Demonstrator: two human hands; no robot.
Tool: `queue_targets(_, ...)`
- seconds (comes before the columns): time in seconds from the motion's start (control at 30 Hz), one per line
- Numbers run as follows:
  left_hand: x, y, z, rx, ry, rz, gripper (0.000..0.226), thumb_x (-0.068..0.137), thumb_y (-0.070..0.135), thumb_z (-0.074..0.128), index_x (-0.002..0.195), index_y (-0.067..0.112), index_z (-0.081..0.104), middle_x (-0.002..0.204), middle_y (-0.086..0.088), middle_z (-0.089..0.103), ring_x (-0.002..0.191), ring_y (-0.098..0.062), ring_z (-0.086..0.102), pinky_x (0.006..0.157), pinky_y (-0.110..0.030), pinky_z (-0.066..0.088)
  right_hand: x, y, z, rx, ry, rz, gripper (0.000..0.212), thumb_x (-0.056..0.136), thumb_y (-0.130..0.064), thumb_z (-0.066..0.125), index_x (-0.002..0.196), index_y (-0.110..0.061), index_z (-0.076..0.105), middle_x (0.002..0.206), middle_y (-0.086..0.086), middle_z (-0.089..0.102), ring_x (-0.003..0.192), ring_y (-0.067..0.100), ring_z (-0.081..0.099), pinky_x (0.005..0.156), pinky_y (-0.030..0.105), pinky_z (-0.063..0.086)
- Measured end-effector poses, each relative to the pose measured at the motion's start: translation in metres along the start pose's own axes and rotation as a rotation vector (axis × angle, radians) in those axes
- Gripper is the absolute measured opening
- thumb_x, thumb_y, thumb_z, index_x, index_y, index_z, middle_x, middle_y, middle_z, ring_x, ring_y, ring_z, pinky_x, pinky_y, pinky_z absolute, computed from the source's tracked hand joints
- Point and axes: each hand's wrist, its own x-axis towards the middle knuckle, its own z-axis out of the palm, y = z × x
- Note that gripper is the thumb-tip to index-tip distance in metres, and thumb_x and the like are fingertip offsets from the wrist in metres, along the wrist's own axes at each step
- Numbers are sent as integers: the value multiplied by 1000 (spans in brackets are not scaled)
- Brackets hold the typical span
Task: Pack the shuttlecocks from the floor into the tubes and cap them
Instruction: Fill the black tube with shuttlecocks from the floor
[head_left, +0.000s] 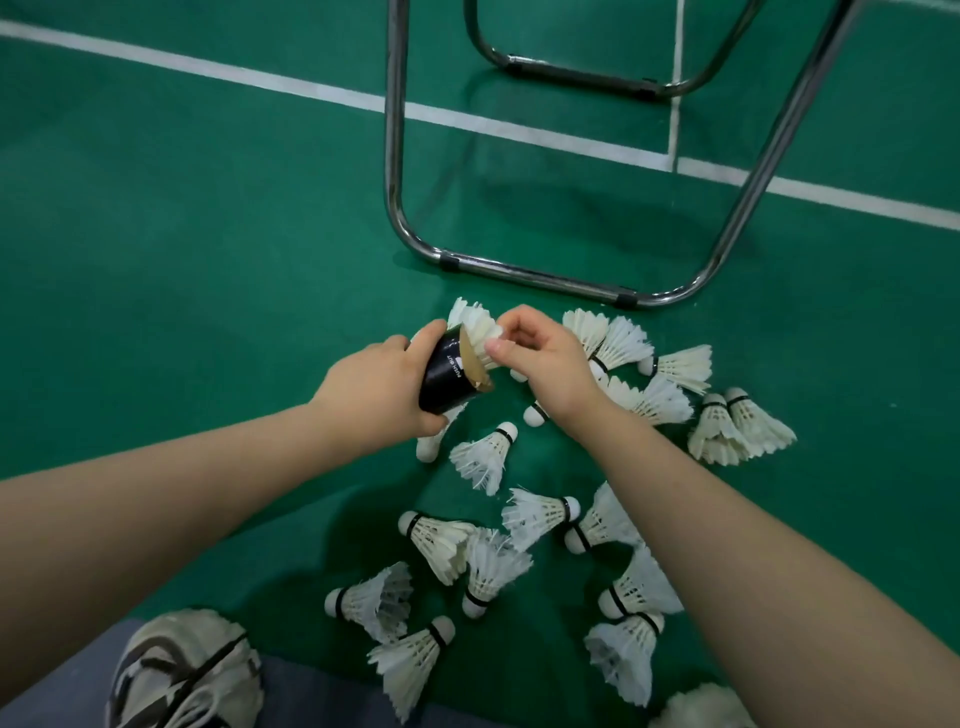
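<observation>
Green court floor (197, 249), white boundary lines (291, 85) crossing its far side. A chrome tube frame (535, 276) stands on it. Just in front, white feather shuttlecocks (484, 457) lie scattered on their sides, several touching. A sneaker (187, 670) sits planted bottom left.

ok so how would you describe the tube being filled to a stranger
Find the bent chrome tubular frame on the green court floor; just nearer than its front bar, white feather shuttlecocks lie scattered. Above them the left hand grips a black cardboard tube with a brown inner rim. It is the only dark cylinder there, with feathers sticking out of its mouth.
</observation>
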Motion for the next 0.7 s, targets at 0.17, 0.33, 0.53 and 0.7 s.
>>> queue_targets(0.17, -6, 12, -11, -4, 18, 1, 93, 70, 50, 68, 143, 29, 14, 109, -4, 54, 95, -25, 56, 69, -32, 45, -17, -12, -2, -29, -55, 27, 13, 92, -15, 54, 80, -12, 58, 74, -6, 58, 76, 13, 53, 80, 31, 43)
queue_targets(0.33, -12, 26, -23, 24, 49, 36, 94, 71, 52, 67, 144, 29, 13, 112, -4, 55, 97, -24, 57, 70, -32, 45, -31, -30, -6, -56, -210, 159, 25, 95, -32, 46, 100, -17, 65, 89, -7, 64, 82, 0, 56, 74, 7, 40)
queue_targets(0.53, -22, 42, -36, 63, 109, 101, 90, 74, 51, 63, 144, 25, 14, 108, -5, 56, 94, -25, 58, 71, -35, 48, -40, -51, -7, -126, -408, 247, 24, 72, -18, 74, 94, -17, 64, 89, -2, 66, 84, 8, 60, 73, 13, 46)
queue_targets(0.7, -25, 46, -57, 81, 144, 103, 91, 74, 50, 63, 145, 24, 13, 111, -6, 55, 97, -26, 57, 72, -34, 47, -45, -71, -5, -216, -335, 170, 24, 78, -15, 72, 101, -14, 63, 93, 1, 65, 86, 11, 59, 76, 16, 46)
